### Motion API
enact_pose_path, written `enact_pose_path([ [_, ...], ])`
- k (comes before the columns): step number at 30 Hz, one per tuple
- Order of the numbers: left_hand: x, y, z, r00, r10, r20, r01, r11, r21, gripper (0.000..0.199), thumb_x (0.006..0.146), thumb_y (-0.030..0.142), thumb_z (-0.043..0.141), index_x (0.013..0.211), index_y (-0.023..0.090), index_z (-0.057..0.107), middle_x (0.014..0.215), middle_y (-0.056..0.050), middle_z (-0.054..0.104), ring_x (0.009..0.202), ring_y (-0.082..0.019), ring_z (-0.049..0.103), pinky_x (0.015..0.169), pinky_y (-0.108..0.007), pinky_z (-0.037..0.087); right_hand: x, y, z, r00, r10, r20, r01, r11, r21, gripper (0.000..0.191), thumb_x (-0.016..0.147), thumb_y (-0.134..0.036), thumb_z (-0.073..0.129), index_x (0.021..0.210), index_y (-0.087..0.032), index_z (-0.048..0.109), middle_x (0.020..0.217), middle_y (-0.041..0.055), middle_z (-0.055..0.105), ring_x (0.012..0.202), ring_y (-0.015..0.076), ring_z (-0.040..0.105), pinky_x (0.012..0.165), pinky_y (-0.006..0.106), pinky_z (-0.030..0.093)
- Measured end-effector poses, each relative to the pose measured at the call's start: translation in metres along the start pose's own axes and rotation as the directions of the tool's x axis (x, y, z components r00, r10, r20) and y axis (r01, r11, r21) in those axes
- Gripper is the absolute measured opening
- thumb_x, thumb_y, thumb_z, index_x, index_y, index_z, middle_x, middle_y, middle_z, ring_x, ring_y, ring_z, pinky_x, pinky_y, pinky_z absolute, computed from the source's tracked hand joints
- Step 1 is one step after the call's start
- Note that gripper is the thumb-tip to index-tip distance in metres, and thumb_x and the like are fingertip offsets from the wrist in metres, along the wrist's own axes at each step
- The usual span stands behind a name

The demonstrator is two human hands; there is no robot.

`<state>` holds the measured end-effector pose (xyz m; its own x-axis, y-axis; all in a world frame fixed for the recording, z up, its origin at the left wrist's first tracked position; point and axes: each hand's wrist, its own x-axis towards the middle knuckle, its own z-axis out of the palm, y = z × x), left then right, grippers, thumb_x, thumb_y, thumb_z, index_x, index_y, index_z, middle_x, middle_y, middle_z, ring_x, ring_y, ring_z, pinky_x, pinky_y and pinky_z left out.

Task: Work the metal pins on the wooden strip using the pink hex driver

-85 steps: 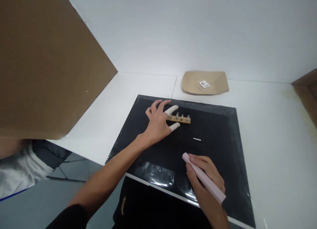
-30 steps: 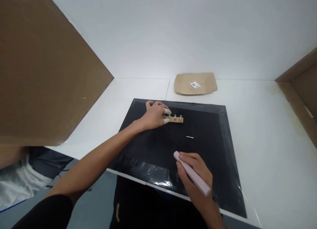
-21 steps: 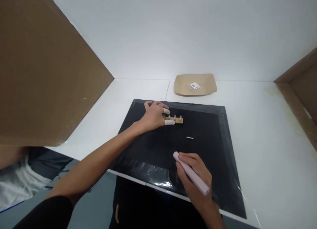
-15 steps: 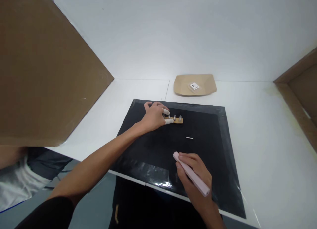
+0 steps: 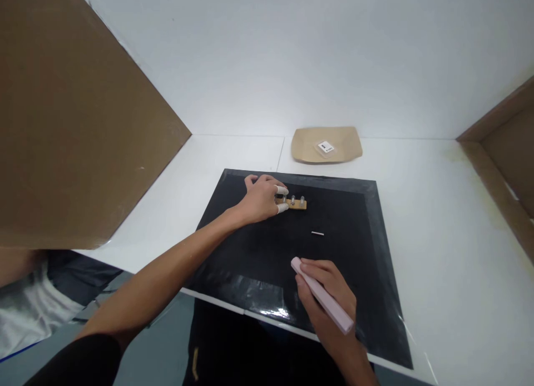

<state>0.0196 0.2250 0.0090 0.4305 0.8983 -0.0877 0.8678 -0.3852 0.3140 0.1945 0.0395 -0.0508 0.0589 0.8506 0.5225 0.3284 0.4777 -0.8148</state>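
My left hand (image 5: pixel 262 199) reaches across the black mat, its thumb and index finger in white finger covers. They close around the left part of a small wooden strip (image 5: pixel 298 205) that bears several short, clear, tube-like pieces (image 5: pixel 302 200) standing upright. The strip's left end is hidden by the fingers, so I cannot tell whether they press on the wood or on a clear piece. Nearer to me, my right hand (image 5: pixel 334 294) is closed around a pale pink, faceted bar (image 5: pixel 327 302), held slanted like a thick pen. A thin white stick (image 5: pixel 317 233) lies on the mat between the hands.
The black mat (image 5: pixel 250 258) lies on a white table (image 5: pixel 442 236). A tan paper tray (image 5: pixel 350 144) at the back holds a small clear case with a white label (image 5: pixel 325 147). Brown panels flank the table left and right. Part of another person (image 5: pixel 37 308) shows at lower left.
My left thumb has drawn back slightly along the strip, and the index finger sits a little further right. My right hand keeps hold of the pink bar. The view has shifted slightly.
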Motion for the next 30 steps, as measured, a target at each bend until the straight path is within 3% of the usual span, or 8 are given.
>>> enact_pose_path([
  [7, -0.001, -0.001, -0.001, 1.000, 0.012, -0.015, -0.012, 0.999, 0.034, 0.062, 0.080, 0.041, 0.083, 0.138, 0.027, 0.064, 0.153, -0.012, 0.060, 0.139, -0.038, 0.046, 0.110, -0.056, 0.022, -0.001, 0.001, 0.001, 1.000, 0.008, 0.019, -0.009, 0.999, 0.038, 0.029, 0.094, -0.006, 0.067, 0.118, -0.022, 0.070, 0.107, 0.0059, 0.071, 0.099, 0.0147, 0.072, 0.088, 0.027, 0.064],
  [15, 0.012, 0.003, 0.001, 0.997, 0.071, 0.014, -0.072, 0.995, 0.069, 0.041, 0.083, 0.043, 0.081, 0.121, 0.029, 0.076, 0.145, -0.009, 0.065, 0.141, -0.039, 0.043, 0.110, -0.058, 0.021, -0.004, 0.004, 0.001, 0.999, 0.020, 0.037, -0.021, 0.999, 0.031, 0.030, 0.094, -0.007, 0.066, 0.119, -0.023, 0.070, 0.109, 0.0056, 0.071, 0.099, 0.0139, 0.073, 0.089, 0.025, 0.063],
  [21, 0.020, 0.007, 0.007, 0.995, 0.096, 0.041, -0.099, 0.993, 0.066, 0.012, 0.082, 0.033, 0.079, 0.091, 0.026, 0.080, 0.126, -0.005, 0.076, 0.131, -0.035, 0.053, 0.111, -0.060, 0.019, -0.003, 0.003, 0.001, 0.999, 0.019, 0.043, -0.020, 0.999, 0.036, 0.032, 0.094, -0.005, 0.066, 0.120, -0.023, 0.069, 0.110, 0.0059, 0.071, 0.099, 0.0148, 0.074, 0.087, 0.026, 0.064],
  [30, 0.011, 0.016, 0.012, 0.993, 0.113, -0.031, -0.109, 0.989, 0.103, 0.005, 0.083, 0.023, 0.075, 0.079, 0.024, 0.078, 0.121, -0.004, 0.078, 0.130, -0.034, 0.052, 0.111, -0.063, 0.019, -0.002, 0.002, 0.001, 0.999, 0.007, 0.054, -0.009, 0.999, 0.043, 0.031, 0.093, -0.005, 0.066, 0.118, -0.023, 0.069, 0.109, 0.0059, 0.071, 0.099, 0.0142, 0.074, 0.087, 0.026, 0.064],
])
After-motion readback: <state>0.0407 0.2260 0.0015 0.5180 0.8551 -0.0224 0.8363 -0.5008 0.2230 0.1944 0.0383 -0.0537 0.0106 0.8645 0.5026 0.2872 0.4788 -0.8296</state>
